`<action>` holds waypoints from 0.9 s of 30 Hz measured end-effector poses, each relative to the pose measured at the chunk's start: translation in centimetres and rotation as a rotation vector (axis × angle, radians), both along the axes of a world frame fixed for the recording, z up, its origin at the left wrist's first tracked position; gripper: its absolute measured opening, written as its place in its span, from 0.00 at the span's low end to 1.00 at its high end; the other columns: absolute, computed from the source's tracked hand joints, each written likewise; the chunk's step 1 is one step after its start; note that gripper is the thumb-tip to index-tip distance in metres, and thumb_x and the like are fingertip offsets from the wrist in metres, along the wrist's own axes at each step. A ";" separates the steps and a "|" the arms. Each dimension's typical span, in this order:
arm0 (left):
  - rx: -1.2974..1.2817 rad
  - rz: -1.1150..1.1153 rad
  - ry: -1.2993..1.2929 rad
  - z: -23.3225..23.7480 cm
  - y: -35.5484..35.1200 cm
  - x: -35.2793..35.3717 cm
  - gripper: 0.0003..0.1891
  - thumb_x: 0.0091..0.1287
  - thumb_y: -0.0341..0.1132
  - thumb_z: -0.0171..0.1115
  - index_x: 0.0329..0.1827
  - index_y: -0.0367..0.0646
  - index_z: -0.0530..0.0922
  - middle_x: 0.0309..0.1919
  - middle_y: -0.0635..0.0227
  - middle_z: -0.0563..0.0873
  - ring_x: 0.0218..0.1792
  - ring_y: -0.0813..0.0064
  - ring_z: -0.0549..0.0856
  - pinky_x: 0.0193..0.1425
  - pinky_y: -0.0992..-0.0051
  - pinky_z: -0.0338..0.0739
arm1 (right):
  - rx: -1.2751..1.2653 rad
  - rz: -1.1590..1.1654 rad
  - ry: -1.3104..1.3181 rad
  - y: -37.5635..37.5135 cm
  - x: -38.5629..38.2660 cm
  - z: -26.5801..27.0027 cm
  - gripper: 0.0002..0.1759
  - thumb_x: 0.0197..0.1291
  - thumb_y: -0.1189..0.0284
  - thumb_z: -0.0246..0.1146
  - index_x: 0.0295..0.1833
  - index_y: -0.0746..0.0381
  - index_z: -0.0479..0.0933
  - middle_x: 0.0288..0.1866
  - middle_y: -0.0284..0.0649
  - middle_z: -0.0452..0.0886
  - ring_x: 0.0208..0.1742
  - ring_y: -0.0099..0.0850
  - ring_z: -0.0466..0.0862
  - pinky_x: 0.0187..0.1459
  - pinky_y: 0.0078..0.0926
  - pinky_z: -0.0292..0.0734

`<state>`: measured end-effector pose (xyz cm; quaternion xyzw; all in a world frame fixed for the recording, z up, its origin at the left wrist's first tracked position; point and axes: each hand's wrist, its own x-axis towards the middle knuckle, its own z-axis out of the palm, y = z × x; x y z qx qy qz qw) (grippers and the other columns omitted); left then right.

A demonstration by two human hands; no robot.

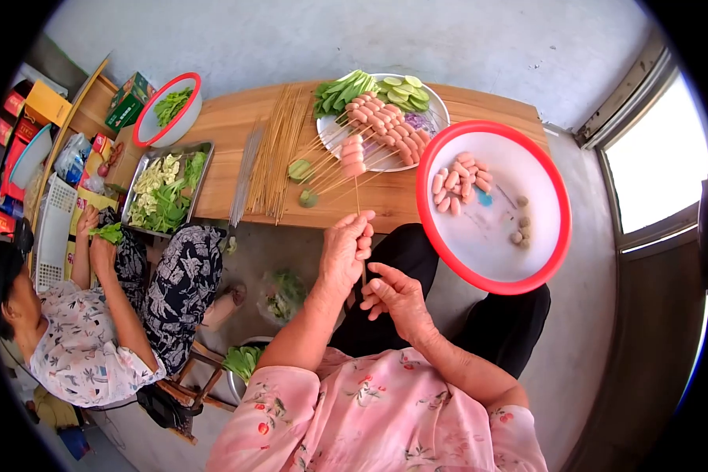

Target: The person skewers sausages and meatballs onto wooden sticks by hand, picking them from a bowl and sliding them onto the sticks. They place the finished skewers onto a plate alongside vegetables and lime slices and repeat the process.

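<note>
My left hand is closed round a thin wooden skewer that carries several pink sausages at its top. Close by on the right, my right hand has its fingers apart, near the skewer's lower end, with nothing held in it. Beyond the hands, a white plate holds sausage skewers, green leaves and sliced cucumber. To the right, a red-rimmed white basin contains loose sausages and several small brown balls.
Bare skewers lie on the wooden table. A metal tray of leaves and a red-rimmed bowl stand at the left. A seated person holds greens there. A bag lies on the floor.
</note>
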<state>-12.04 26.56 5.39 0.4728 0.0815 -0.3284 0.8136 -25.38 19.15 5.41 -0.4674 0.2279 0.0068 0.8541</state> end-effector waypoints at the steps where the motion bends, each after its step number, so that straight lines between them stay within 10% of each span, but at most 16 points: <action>1: 0.065 0.001 -0.059 -0.7 0.1 0.7 0.12 0.69 0.35 0.56 0.49 0.36 0.77 0.24 0.72 0.74 0.17 0.89 0.66 0.15 0.89 0.55 | -0.015 0.036 -0.005 -0.2 -0.2 -0.4 0.17 0.66 0.75 0.57 0.58 0.70 0.71 0.36 0.40 0.80 0.28 0.25 0.82 0.26 0.19 0.80; 8: 0.452 -0.021 -0.482 -2.7 -2.3 6.9 0.09 0.67 0.36 0.57 0.40 0.39 0.79 0.19 0.74 0.75 0.14 0.90 0.62 0.15 0.86 0.53 | 0.000 0.120 -0.038 -1.4 -1.3 -1.8 0.14 0.68 0.75 0.55 0.56 0.70 0.72 0.35 0.39 0.79 0.28 0.24 0.82 0.25 0.18 0.80; 14: 0.785 -0.188 -1.038 -2.3 -5.0 12.3 0.09 0.61 0.32 0.56 0.27 0.35 0.79 0.14 0.62 0.79 0.19 0.71 0.79 0.30 0.72 0.72 | 0.003 0.135 -0.058 -1.6 -1.5 -2.1 0.14 0.68 0.75 0.54 0.55 0.69 0.73 0.35 0.38 0.79 0.28 0.24 0.83 0.26 0.19 0.80; 27: 0.853 -0.246 -0.917 -6.2 -7.3 19.2 0.09 0.56 0.34 0.57 0.28 0.39 0.83 0.18 0.59 0.84 0.23 0.67 0.83 0.36 0.71 0.76 | 0.084 0.153 -0.094 -2.3 -1.5 -3.1 0.13 0.68 0.74 0.56 0.55 0.67 0.75 0.37 0.39 0.82 0.30 0.26 0.84 0.27 0.21 0.82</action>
